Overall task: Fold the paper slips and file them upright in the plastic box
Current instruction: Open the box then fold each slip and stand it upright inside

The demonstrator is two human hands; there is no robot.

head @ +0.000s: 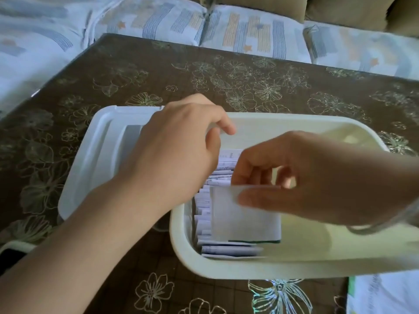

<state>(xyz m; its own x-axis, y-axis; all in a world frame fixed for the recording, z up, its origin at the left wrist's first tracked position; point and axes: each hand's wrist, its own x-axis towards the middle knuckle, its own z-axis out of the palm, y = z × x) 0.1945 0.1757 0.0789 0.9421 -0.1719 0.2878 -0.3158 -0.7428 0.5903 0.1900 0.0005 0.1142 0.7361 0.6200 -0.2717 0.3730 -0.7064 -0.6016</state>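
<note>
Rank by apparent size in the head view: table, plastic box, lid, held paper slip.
1. table
2. plastic box
3. lid, partly hidden under the left hand, so less sure
4. paper slip, smallest

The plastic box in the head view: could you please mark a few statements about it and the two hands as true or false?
1. The right hand pinches a folded paper slip over the plastic box. True.
2. The box holds no slips yet. False: a row of filed slips stands along its left side.
3. The box stands on a brown flowered tablecloth. True.
4. The left hand lies flat on the tablecloth. False: it is over the box, above the filed slips.
</note>
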